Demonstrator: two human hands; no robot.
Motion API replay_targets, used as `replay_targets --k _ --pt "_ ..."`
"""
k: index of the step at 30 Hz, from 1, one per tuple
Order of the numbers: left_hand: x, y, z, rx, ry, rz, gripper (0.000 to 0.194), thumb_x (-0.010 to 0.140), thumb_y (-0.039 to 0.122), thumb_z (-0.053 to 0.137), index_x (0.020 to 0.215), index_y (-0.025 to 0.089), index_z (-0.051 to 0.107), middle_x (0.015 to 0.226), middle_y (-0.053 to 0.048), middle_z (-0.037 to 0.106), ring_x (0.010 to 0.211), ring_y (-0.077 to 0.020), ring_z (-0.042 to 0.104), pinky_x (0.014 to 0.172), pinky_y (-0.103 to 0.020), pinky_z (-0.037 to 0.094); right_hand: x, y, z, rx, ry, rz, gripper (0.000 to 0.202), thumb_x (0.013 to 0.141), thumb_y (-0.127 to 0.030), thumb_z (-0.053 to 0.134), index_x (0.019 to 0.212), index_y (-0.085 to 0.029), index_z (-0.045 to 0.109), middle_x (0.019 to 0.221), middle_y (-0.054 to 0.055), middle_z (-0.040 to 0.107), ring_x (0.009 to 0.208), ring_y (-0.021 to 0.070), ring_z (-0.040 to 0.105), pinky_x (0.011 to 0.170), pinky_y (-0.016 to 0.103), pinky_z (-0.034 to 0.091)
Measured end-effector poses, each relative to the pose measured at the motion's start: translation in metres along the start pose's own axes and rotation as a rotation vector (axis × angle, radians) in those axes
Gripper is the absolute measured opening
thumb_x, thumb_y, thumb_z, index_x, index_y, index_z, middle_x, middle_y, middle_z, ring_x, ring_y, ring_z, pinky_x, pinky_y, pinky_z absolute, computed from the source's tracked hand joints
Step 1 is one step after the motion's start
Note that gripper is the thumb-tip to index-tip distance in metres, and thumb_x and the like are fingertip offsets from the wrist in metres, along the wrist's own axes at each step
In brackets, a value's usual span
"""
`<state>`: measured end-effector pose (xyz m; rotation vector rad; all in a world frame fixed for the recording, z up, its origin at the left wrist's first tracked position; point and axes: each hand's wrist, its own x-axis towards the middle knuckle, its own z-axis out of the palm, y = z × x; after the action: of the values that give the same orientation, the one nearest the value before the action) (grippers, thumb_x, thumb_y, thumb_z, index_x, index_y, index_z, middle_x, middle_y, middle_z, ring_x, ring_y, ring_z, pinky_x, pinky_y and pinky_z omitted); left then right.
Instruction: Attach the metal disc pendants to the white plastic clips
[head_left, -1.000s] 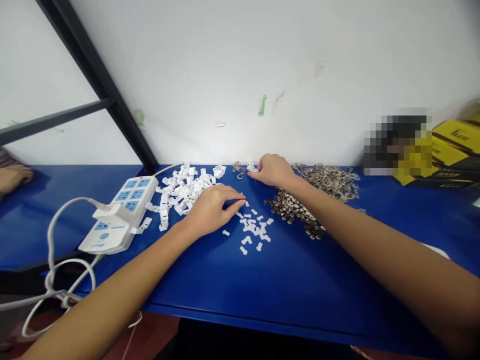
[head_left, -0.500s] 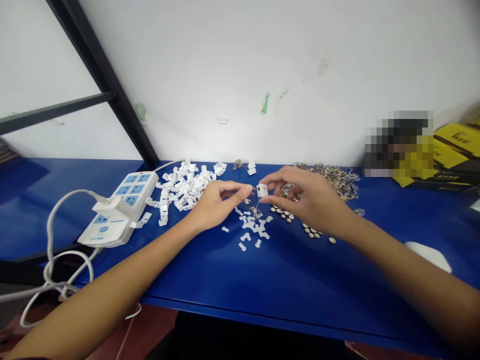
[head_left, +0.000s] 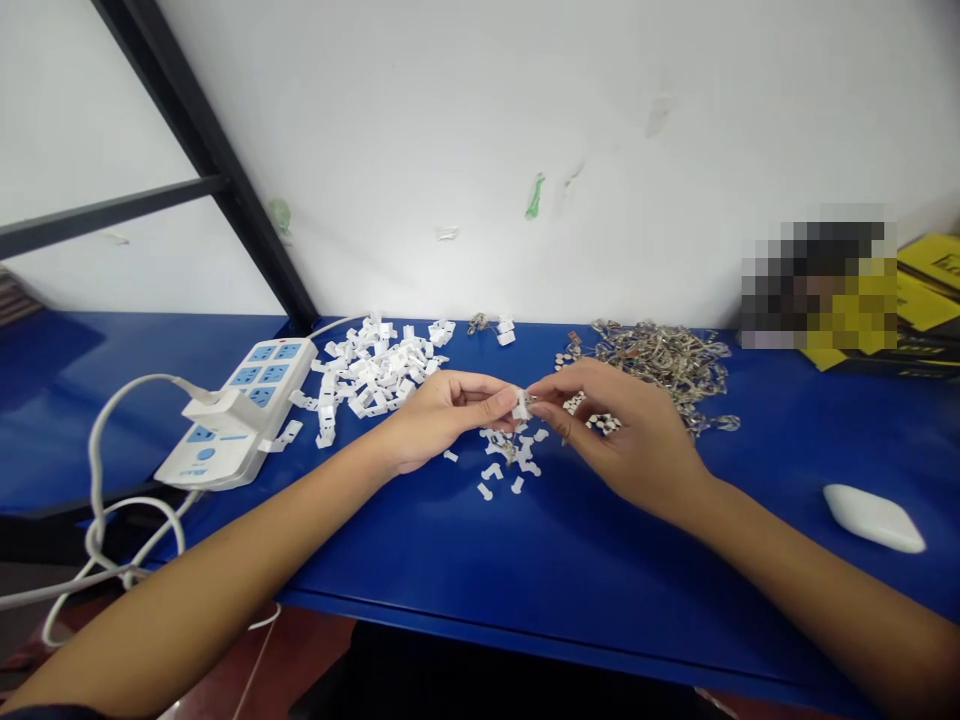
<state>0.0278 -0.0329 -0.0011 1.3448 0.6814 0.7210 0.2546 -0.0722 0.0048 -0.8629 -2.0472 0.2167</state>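
A small white plastic housing (head_left: 521, 405) is pinched between the thumb and fingers of my left hand (head_left: 442, 420), above the middle of the blue table. From the right, my right hand (head_left: 630, 430) is closed, thumb and forefinger meeting at the housing's right side. Something tiny shows at those fingertips, too small to make out. Below the hands, thin wires (head_left: 510, 455) lie or hang over a scatter of small white tabs (head_left: 491, 472). Several round, coin-like discs (head_left: 602, 424) lie partly hidden behind my right hand.
On the left a pile of white plastic housings (head_left: 375, 370) lies beside a power strip (head_left: 262, 375) with a plugged-in charger (head_left: 225, 415). A heap of wired parts (head_left: 667, 365) is at the back right. A white rounded case (head_left: 874, 518) and yellow-black boxes (head_left: 926, 300) are further right.
The white housing has passed from my right fingertips into my left hand's grip and turned. My right hand has moved slightly down, its fingertips now against the housing's right side.
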Motion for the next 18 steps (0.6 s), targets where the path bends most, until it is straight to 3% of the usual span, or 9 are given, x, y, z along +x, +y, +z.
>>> replay_targets --k 7,13,18 --pt "-0.002 -0.002 0.003 0.039 -0.021 -0.031 0.033 0.09 0.047 0.077 0.111 0.021 0.081 0.106 -0.01 0.079 0.1 -0.0203 0.073 0.102 -0.04 0.054 -0.006 0.004 0.009 -0.085 -0.041 -0.009 0.006 0.102 -0.018 0.057 0.098 -0.022 0.057 0.088 0.0 0.062 0.072 0.0112 0.056 0.063 0.025 0.048" --pt "-0.003 0.001 0.006 0.006 -0.018 -0.103 0.033 0.088 0.05 0.078 0.102 0.021 0.082 0.096 -0.009 0.079 0.097 -0.0202 0.074 0.098 -0.037 0.053 -0.008 0.0 0.018 -0.187 -0.023 0.04 0.008 0.106 -0.021 0.049 0.097 -0.022 0.048 0.091 0.002 0.055 0.072 0.0143 0.052 0.062 0.029 0.043" --pt "0.0 -0.002 0.004 -0.024 0.038 -0.08 0.035 0.086 0.049 0.08 0.101 0.018 0.081 0.094 -0.009 0.077 0.09 -0.0177 0.072 0.095 -0.036 0.052 -0.004 0.001 0.009 -0.118 0.035 0.13 0.012 0.107 -0.025 0.045 0.096 -0.022 0.049 0.091 0.003 0.055 0.072 0.0146 0.054 0.064 0.03 0.044"
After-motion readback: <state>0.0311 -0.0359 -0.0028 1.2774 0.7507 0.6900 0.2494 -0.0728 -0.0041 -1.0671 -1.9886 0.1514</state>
